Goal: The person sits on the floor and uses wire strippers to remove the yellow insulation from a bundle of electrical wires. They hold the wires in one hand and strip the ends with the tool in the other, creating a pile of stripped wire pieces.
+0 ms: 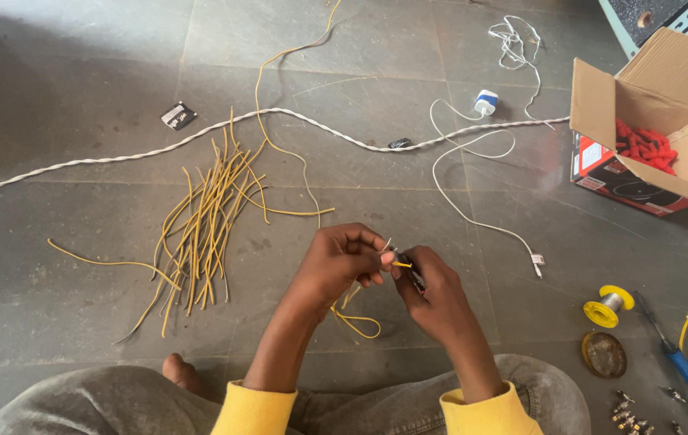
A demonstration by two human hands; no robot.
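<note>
Yellow cuffs and grey trousers frame the bottom of my view, and just beyond them my two hands meet over the floor. My left hand [342,259] pinches a short yellow wire [355,316] between thumb and fingers; its loose end loops down beneath my wrists to the tiles. My right hand [431,292] is closed around a small dark tool [413,274] whose tip meets the wire's bared end, so the hands are close together, almost touching, each clamped on its own thing.

Left of the held wire lies a loose pile of cut yellow wires [203,217], fanned out across the tiles. Beyond the pile a white twisted cord [118,155] runs across the floor, with a small dark card [178,116] just past it. A long yellow strand [273,80] snakes away from the pile toward the far edge.

Right of the held wire a thin white cable [460,173] curls back to a white and blue plug [485,101]. Farther right stands an open cardboard box [650,97] holding red pieces [646,147]. Nearer me on that side sit a yellow spool of solder [609,306], a round brown tin [604,354], a blue-handled screwdriver [686,369] and some small metal connectors [627,412].
</note>
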